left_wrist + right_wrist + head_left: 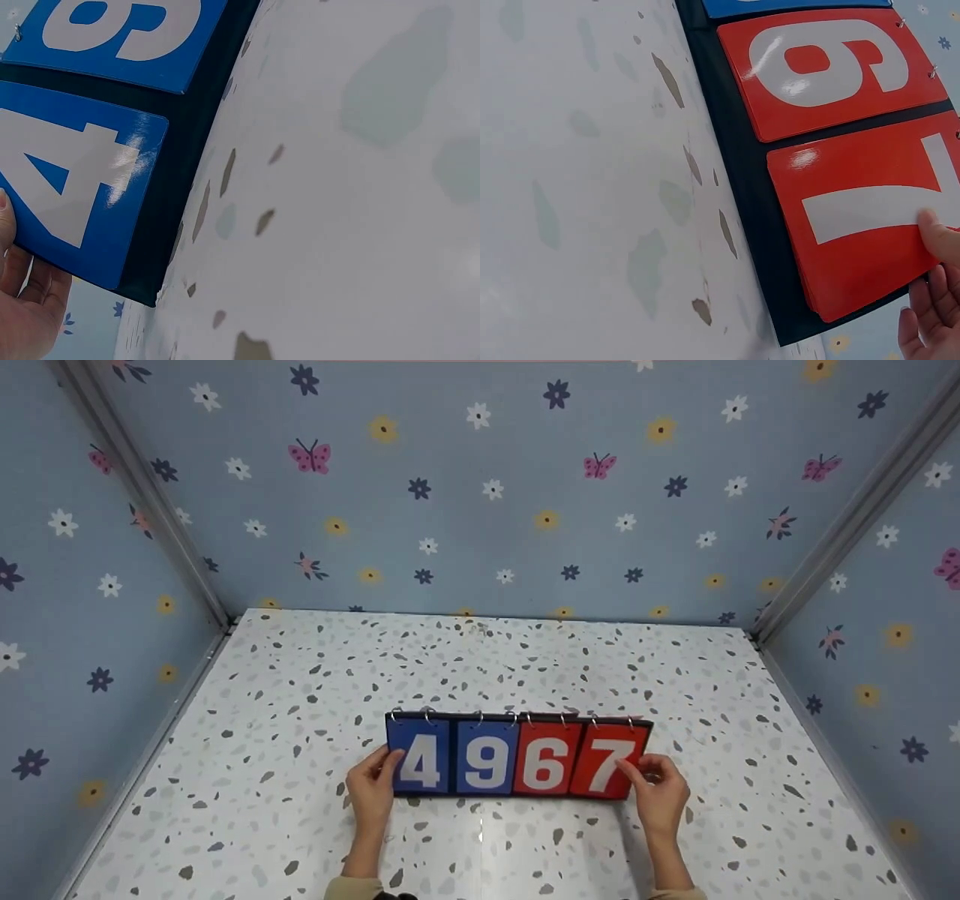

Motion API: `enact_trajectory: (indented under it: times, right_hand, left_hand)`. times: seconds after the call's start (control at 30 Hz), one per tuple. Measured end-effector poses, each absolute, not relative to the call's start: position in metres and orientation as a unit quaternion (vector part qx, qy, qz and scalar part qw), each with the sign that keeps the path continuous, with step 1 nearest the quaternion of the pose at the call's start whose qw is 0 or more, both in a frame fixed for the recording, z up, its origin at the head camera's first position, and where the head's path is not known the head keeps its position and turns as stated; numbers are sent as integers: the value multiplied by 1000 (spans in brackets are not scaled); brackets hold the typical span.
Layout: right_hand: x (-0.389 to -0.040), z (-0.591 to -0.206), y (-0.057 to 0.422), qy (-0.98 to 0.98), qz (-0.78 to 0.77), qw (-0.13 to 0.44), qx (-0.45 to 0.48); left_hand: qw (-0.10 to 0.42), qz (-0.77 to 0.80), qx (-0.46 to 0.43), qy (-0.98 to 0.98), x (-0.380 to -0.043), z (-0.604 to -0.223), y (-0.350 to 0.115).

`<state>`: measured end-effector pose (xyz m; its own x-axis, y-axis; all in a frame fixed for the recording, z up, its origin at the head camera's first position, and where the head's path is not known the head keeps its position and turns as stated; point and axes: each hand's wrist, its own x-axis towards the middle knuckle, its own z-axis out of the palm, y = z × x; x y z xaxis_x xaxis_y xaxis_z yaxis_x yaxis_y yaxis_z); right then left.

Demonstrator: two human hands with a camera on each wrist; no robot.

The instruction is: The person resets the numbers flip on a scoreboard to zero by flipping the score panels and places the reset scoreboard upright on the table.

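A flip scoreboard (pixel 453 757) with a dark backing carries two blue cards and two red cards on metal rings, reading 4, 9, 6, 7. My left hand (pixel 371 784) pinches its left end, thumb in front by the blue 4 card (pixel 75 172) and fingers behind. At the other end my right hand (pixel 661 795) grips the board, its thumb pressed on the red 7 card (pixel 870 217). In the right wrist view the fingers (pixel 926 307) curl behind the backing. The board is tilted with its face toward the head camera.
Below lies a white speckled tabletop (pixel 315 675). Blue panels with flowers and butterflies (pixel 480 510) stand at the back and on both sides, joined by grey metal posts (pixel 847 510) at the corners.
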<state>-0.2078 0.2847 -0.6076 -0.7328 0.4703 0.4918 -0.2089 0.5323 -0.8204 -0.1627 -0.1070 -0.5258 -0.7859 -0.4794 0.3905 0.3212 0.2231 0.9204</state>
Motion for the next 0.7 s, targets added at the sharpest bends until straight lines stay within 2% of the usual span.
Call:
enact_trajectory:
  times: [0.27,0.5,0.7]
  right_hand:
    - [-201,-611,288,-819,457,325,-122]
    - [-194,-608,289,-836,411,353,-89]
    - [-170,-562,274,-816,481,320,-33]
  left_hand:
    - [317,-623,68,-712,-162,-525,-106]
    - [314,-621,69,-715,-162,-524,-106]
    - [311,-625,74,-712,-162,-524,-107]
